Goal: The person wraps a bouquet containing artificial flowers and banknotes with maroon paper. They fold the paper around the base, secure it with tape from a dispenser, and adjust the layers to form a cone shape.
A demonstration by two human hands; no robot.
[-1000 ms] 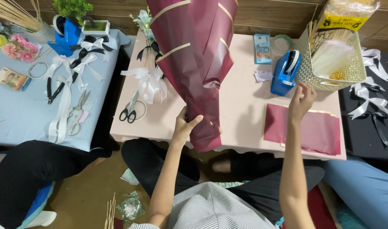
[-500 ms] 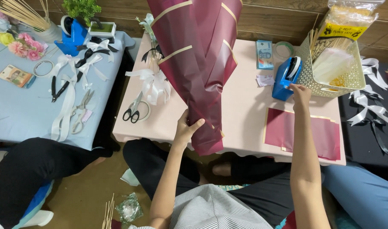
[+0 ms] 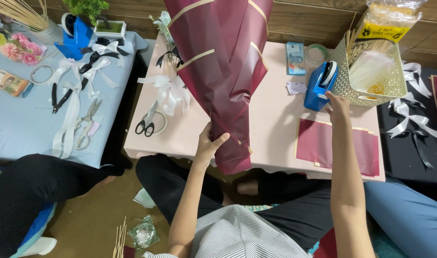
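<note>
My left hand (image 3: 209,143) grips the narrow lower end of a tall dark red paper bouquet wrap (image 3: 223,67) with cream edges, held upright over the pink table (image 3: 275,129). My right hand (image 3: 337,106) reaches out to a blue tape dispenser (image 3: 320,86) and touches its near side. Flat sheets of dark red wrapping paper (image 3: 337,145) lie on the table beside my right forearm.
A cream perforated basket (image 3: 371,81) with sticks and a plastic bag stands behind the dispenser. Black-handled scissors (image 3: 147,122) and white ribbon bows (image 3: 168,91) lie at the table's left. A light blue table (image 3: 18,129) to the left holds ribbons, pliers, scissors and flowers. Another person's legs sit at both sides.
My right hand has moved forward from above the red sheets to the blue tape dispenser. The left hand keeps its hold on the wrap, which has stayed upright.
</note>
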